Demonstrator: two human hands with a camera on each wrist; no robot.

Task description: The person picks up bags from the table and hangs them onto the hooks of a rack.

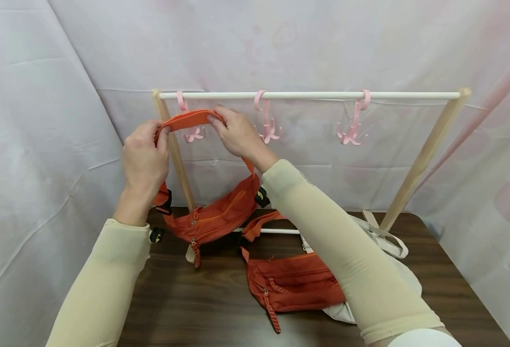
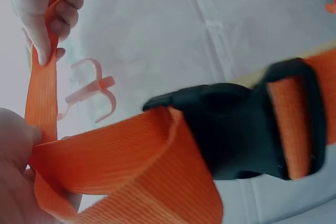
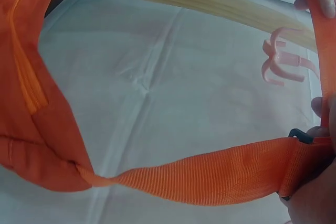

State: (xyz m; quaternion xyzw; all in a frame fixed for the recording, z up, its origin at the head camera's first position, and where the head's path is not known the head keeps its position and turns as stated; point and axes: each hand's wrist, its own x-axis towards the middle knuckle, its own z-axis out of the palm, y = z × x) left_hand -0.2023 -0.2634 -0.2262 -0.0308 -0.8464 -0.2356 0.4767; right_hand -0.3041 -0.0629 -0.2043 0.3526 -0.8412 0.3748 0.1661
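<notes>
The left hand (image 1: 144,156) pinched one end of a raised stretch of flat, ribbed orange webbing strap (image 1: 190,120), its thumb laid along the band. The right hand (image 1: 239,135) pinched the other end, thumb against the near face, with a small black plastic slider (image 3: 301,136) beside its fingers. Between the two hands the strap bowed upward in a shallow arch.

From this strap hung a rust-red fabric waist bag (image 1: 222,212) with an orange zip, below the hands and above the table, tilted with its right end higher. A black plastic side-release buckle (image 2: 226,129) sat on the strap below the left hand, and a braided red zip pull (image 1: 196,255) dangled from the bag.

Just behind the raised strap was a pink plastic multi-prong hook (image 1: 193,137); whether the two touched could not be told. It hung from a white horizontal rod (image 1: 311,95), with a matching middle hook (image 1: 267,129) and right-hand hook (image 1: 354,126) farther along. Pale wooden posts (image 1: 428,144) carried the rod at either end.

Below, a second rust-red waist bag (image 1: 296,284) lay on the dark wood-grain table (image 1: 185,299), partly over an off-white fabric item (image 1: 411,277) and partly hidden by the right sleeve (image 1: 337,250).
</notes>
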